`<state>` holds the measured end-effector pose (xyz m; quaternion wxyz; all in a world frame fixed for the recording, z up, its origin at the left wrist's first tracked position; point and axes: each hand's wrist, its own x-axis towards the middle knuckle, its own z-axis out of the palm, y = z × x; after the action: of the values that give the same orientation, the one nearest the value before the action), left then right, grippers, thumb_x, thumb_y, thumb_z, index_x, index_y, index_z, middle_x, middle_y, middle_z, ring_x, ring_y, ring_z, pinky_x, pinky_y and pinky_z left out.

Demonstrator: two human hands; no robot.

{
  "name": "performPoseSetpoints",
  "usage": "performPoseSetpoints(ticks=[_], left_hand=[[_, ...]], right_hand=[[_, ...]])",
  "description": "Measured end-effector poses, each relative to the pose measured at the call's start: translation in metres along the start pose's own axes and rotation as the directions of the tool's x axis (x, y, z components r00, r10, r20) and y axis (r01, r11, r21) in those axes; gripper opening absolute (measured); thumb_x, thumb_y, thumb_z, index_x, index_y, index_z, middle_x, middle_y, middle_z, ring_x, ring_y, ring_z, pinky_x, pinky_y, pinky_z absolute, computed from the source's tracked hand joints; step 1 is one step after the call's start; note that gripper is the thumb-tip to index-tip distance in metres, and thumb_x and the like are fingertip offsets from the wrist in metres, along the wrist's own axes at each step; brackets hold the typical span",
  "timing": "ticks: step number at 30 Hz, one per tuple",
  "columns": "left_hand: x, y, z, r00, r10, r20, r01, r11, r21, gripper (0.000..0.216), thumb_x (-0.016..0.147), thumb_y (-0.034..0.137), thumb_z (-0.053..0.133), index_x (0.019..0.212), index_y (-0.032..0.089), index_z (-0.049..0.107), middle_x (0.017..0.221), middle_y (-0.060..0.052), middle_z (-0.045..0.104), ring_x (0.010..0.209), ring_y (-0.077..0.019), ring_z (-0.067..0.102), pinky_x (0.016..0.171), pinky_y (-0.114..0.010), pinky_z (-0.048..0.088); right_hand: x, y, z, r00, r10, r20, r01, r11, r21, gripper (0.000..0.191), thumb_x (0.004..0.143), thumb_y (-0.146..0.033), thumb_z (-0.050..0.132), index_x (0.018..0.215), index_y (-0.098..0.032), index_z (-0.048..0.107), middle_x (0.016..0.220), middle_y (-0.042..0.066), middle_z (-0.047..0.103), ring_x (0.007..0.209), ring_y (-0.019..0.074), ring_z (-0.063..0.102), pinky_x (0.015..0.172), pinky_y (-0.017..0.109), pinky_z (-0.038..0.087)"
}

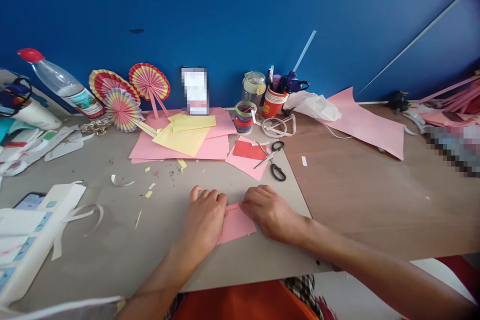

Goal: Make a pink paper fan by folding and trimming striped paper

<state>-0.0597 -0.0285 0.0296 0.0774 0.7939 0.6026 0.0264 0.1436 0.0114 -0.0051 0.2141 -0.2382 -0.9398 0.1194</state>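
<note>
Pink paper (237, 225) is touched by left hand (206, 215) and right hand (269, 212) on the grey tabletop (108, 250), folded edge laid crosswise, facing away, long axis obscured; whether curled fingers (213, 196) are clamped cannot be told.

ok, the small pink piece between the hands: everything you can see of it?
The pink piece looks like plain, matte paper, small and four-sided. A narrow strip, apparently a fold, runs along its far edge. It lies roughly flat over the grey tabletop, near the table's front edge and slightly askew. The left hand covers its left side, the right hand its far right corner; fingertip contact is hidden.
</note>
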Motion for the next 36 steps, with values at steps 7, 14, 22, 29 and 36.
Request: performPoseSetpoints(ticks=[7, 14, 22, 29, 36], left_hand=[[0.001, -0.002, 0.002, 1.0, -0.002, 0.02, 0.003, 0.999, -0.034, 0.02, 0.084, 0.006, 0.047, 0.073, 0.019, 0.058, 0.076, -0.001, 0.061, 0.076, -0.0196, 0.057, 0.091, -0.044, 0.032], [0.001, -0.003, 0.007, 1.0, -0.027, 0.007, 0.027, 0.997, -0.077, 0.021, 0.086, 0.005, 0.042, 0.075, 0.019, 0.052, 0.075, 0.0, 0.058, 0.075, -0.0172, 0.055, 0.098, -0.047, 0.027], [0.0, -0.008, -0.006, 0.997, -0.03, -0.068, 0.015, 0.977, -0.213, 0.02, 0.09, 0.012, 0.044, 0.085, 0.022, 0.06, 0.079, 0.002, 0.064, 0.078, -0.0157, 0.057, 0.102, -0.049, 0.019], [-0.001, -0.008, -0.008, 0.977, 0.017, -0.212, -0.047, 0.989, -0.138, 0.031, 0.088, 0.006, 0.039, 0.071, 0.02, 0.061, 0.068, 0.003, 0.056, 0.068, -0.0128, 0.053, 0.101, -0.047, 0.02], [-0.004, -0.017, -0.008, 0.981, 0.065, -0.181, -0.08, 0.994, -0.077, 0.032, 0.083, 0.001, 0.041, 0.079, 0.022, 0.064, 0.073, 0.002, 0.059, 0.073, -0.0148, 0.055, 0.104, -0.049, 0.019]], right_hand=[[0.006, 0.008, -0.01, 0.945, 0.327, 0.018, -0.319, 0.905, 0.282, 0.024, 0.082, -0.013, 0.061, 0.106, -0.017, 0.065, 0.097, 0.009, 0.059, 0.088, 0.02, 0.054, 0.08, 0.035, 0.048], [0.016, 0.002, 0.0, 0.921, 0.378, 0.097, -0.39, 0.88, 0.272, 0.017, 0.076, -0.001, 0.057, 0.077, -0.018, 0.062, 0.079, 0.003, 0.06, 0.078, 0.0177, 0.051, 0.075, 0.032, 0.044], [0.02, 0.008, -0.009, 0.954, 0.294, -0.06, -0.268, 0.924, 0.274, 0.018, 0.081, -0.004, 0.05, 0.073, -0.018, 0.059, 0.073, 0.002, 0.059, 0.073, 0.0158, 0.049, 0.07, 0.031, 0.034], [0.025, 0.007, -0.018, 0.97, 0.216, -0.114, -0.202, 0.972, 0.12, 0.02, 0.085, -0.009, 0.05, 0.072, -0.018, 0.062, 0.073, 0.002, 0.06, 0.071, 0.0143, 0.048, 0.071, 0.031, 0.028], [0.024, 0.009, -0.025, 0.975, 0.213, -0.06, -0.207, 0.975, 0.086, 0.019, 0.086, -0.01, 0.047, 0.075, -0.018, 0.06, 0.073, 0.002, 0.062, 0.073, 0.0147, 0.052, 0.075, 0.032, 0.029]])
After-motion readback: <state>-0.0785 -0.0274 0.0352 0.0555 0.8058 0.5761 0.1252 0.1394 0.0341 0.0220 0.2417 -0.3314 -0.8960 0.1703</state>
